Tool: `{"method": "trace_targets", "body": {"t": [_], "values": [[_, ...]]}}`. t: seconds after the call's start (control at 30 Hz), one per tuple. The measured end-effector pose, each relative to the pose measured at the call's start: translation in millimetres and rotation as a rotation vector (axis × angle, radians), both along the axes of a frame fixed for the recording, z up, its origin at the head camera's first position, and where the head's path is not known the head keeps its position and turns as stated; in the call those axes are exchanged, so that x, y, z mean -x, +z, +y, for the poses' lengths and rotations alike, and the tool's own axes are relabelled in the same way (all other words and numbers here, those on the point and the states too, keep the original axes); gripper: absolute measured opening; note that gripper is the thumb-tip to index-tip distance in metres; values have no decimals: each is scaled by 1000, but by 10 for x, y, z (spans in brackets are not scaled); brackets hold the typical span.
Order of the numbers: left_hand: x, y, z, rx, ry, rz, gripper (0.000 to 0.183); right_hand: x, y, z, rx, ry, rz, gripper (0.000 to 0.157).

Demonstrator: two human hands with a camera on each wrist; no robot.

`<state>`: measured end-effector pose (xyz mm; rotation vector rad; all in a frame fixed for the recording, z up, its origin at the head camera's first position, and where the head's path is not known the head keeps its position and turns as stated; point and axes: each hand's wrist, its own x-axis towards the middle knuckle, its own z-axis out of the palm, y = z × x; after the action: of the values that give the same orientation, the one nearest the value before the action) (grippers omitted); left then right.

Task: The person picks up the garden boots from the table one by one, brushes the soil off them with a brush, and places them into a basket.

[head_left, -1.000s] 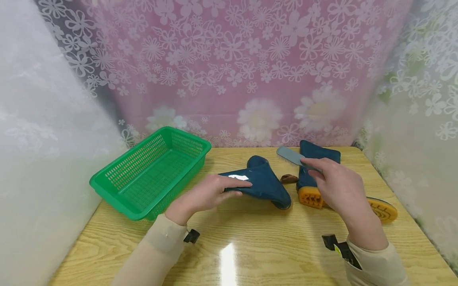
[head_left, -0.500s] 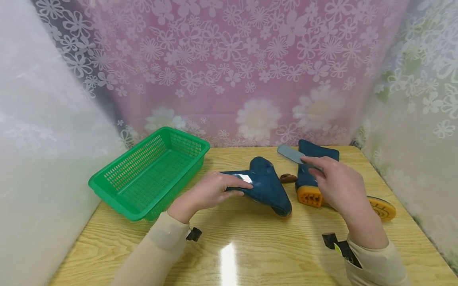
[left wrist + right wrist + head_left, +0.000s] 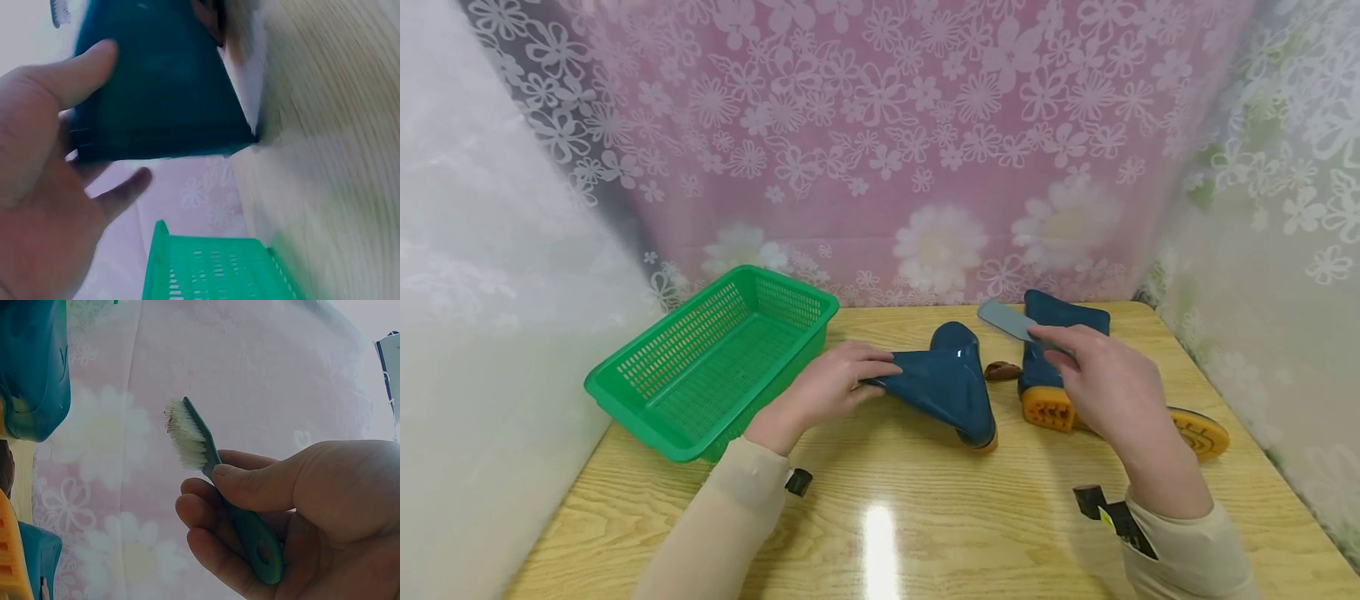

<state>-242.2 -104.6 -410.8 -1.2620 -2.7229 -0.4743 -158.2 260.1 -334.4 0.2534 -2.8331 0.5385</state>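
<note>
- Left hand (image 3: 827,387) is placed at the open end of a dark blue boot (image 3: 936,383), whose shaft is pinched between thumb and fingers.
- Right hand (image 3: 1108,387) is curled around a grey-green brush (image 3: 1009,322), by which the handle is largely hidden from the head view; the brush's back is turned up there.
- Pale bristles (image 3: 187,440), flecked with brown, are shown ahead of the right thumb in the right wrist view.
- Between the two hands, the held boot's foot is set crosswise, with a bit of orange sole exposed at its near end.
- Just ahead and to the left of the right hand, a small brown piece (image 3: 1002,372) is seen on the tabletop (image 3: 977,517); its material cannot be told.
- Beneath and beyond the right hand, a second boot (image 3: 1042,371) is laid on its side, partly covered by that hand.
- To the left of the left hand, a green basket (image 3: 636,423) is placed.
- Beyond both hands, pink flowered cloth (image 3: 880,183) is hung.
</note>
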Motion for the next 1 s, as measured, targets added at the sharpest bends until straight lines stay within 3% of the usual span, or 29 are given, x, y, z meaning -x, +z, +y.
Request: {"method": "trace_targets", "body": {"t": [0.13, 0.27, 0.37, 0.57, 0.67, 0.8, 1.0], "values": [[-43, -35, -43, 98, -72, -32, 45, -6, 6, 1, -5, -5, -10, 42], [-136, -13, 0, 174, -62, -136, 55, -10, 13, 7, -5, -5, -14, 42], [-213, 37, 147, 221, -69, -187, 69, -7, 23, 19, -7, -7, -20, 42], [-300, 69, 737, 363, -230, -68, 81, -1, 44, 44, 2, -13, -26, 43], [-274, 20, 1038, 453, -264, -4, 81, -1, 49, 65, 7, -10, -12, 43], [-203, -41, 1332, 565, -232, 78, 74, -9, 60, 95, 7, -18, -12, 43], [-99, -72, 1519, 654, -88, 192, 70, -12, 88, 121, 25, -38, -34, 44]]}}
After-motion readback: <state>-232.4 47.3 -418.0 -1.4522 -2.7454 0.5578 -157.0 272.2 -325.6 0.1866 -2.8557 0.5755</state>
